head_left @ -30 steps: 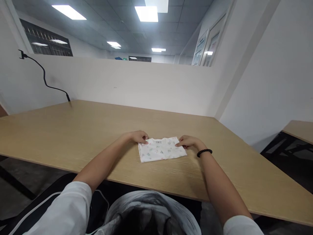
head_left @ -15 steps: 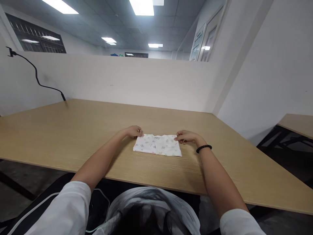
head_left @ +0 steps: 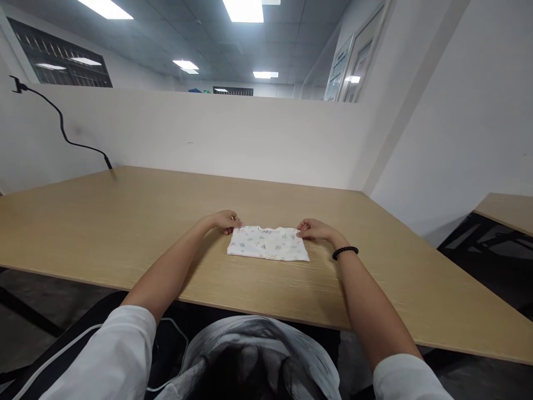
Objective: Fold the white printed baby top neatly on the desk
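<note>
A small white baby shirt [head_left: 267, 244] with a scattered print lies folded into a wide rectangle on the wooden table. Its neckline, with dark marks at the collar, faces the far side. My left hand [head_left: 227, 220] pinches the far left corner between thumb and fingers. At the far right corner, my right hand [head_left: 315, 229] has its thumb and fingertips closed on the cloth. A black beaded bracelet [head_left: 345, 253] circles my right wrist.
The wooden table [head_left: 145, 222] ends at a low white partition [head_left: 266, 139]. A black gooseneck holder [head_left: 62, 125] rises at the back left. Another table [head_left: 508, 214] stands to the right. A white cable [head_left: 175, 328] hangs below the front edge.
The shirt lies a little flatter and smoother, its near right edge drawn in slightly. Both hands stay at the far corners with only small finger shifts.
</note>
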Demonstrator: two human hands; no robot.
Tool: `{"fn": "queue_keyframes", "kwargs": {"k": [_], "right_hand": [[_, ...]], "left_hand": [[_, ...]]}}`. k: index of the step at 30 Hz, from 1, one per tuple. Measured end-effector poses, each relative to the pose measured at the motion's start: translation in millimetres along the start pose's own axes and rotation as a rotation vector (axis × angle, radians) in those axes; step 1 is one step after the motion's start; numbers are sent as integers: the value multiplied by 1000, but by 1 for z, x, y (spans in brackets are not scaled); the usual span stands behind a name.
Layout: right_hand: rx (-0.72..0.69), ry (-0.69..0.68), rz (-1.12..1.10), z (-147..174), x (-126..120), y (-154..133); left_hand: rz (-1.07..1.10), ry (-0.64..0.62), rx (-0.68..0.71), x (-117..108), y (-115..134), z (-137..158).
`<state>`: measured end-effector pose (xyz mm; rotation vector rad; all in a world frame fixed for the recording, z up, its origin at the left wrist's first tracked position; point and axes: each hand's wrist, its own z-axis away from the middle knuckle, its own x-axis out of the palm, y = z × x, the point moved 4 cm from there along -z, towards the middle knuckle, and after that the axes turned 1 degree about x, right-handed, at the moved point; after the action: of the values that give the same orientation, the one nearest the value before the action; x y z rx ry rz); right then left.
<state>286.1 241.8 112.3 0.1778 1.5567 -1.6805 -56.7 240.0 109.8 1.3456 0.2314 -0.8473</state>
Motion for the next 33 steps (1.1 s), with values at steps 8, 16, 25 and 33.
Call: {"fn": "queue_keyframes", "kwargs": {"k": [8,16,25,33], "right_hand": [[-213,84,28,-3,1,-8],[-144,117,121,-5,9,-3],[-164,383,616,4,74,-58],[18,261,711,-6,101,-43]], "left_hand": [[174,-124,90,3,8,6],[-88,24,27,-4,-4,-3],[-612,200,182,66,51,14],[-734,152,138,95,42,10]]}}
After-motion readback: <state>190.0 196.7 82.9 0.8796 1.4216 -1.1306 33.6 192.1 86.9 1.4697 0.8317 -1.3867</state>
